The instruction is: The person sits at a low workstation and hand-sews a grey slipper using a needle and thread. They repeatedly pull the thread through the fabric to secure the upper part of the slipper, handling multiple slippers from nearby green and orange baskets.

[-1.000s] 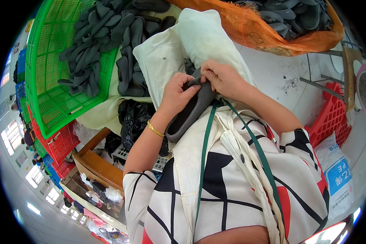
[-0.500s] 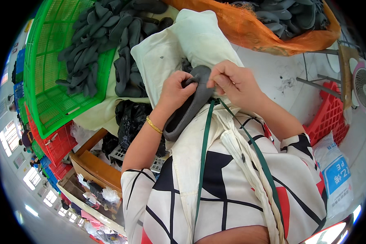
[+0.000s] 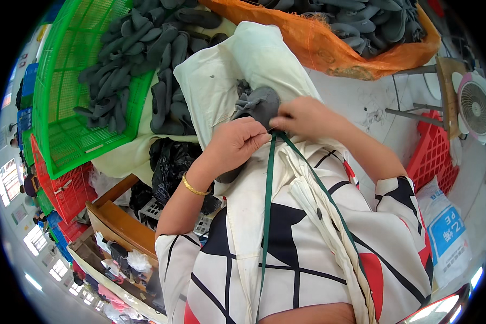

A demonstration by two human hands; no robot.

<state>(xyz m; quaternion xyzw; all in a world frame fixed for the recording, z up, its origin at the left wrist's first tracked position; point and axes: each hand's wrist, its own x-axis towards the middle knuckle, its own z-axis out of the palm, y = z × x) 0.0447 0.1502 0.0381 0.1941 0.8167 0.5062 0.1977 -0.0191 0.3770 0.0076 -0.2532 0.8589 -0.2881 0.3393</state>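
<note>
A dark grey slip-on shoe lies across my lap, its toe part showing beyond my hands. My left hand is closed over the shoe's side, thumb and fingers pinched together, hiding most of its opening. Close to its fingertips, my right hand is also closed, fingers bent against the shoe's near edge. Whatever the right fingertips pinch is too small or hidden to make out. Green apron straps run toward me from just below the fingertips. Pale cloth covers my legs under the shoe.
A green plastic basket at the left holds many grey shoes. An orange sack of similar shoes stands at the far right. Black plastic bags and a wooden drawer unit lie left; a fan and red crate stand right.
Both hands have come down toward me, the left turning over the shoe. The shoe has tilted, so its opening is now mostly covered. The right fingertips moved closer to the left ones.
</note>
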